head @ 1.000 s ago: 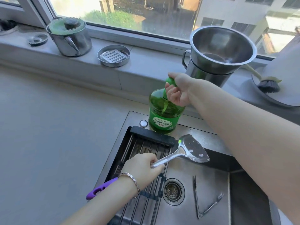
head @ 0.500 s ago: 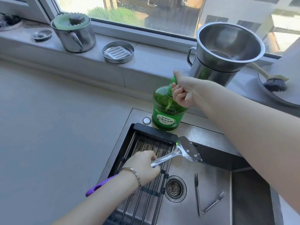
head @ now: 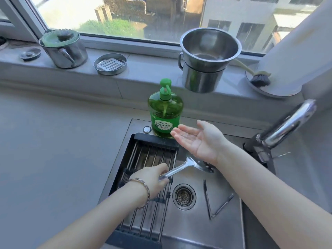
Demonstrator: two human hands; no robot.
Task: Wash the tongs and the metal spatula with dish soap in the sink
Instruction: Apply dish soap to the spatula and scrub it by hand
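1. I take the sink (head: pixel 231 229) as my landmark; everything below is placed against it.
2. My left hand (head: pixel 152 177) is clenched around the handle of the metal spatula (head: pixel 190 164), over the sink's left half, above the roll-up drying rack (head: pixel 143 177) that spans that side.
3. The spatula's blade points toward the sink's back right and is partly hidden under my right wrist, so I cannot tell whether it touches the basin.
4. My right hand (head: pixel 199 139) is released, palm up and fingers spread, holding nothing, over the sink's back edge.
5. The green dish soap bottle (head: pixel 165 112) stands upright on the sink's back rim, just beside my right fingertips but apart from them.
6. The tongs (head: pixel 213 202) lie spread open on the sink floor, right of the drain (head: pixel 184 195), untouched.
7. The faucet (head: pixel 287 123) rises at the sink's back right corner.
8. Behind the sink, on the windowsill, two nested steel pots (head: pixel 206 65) stand, with a dish brush (head: pixel 258 78) to their right.
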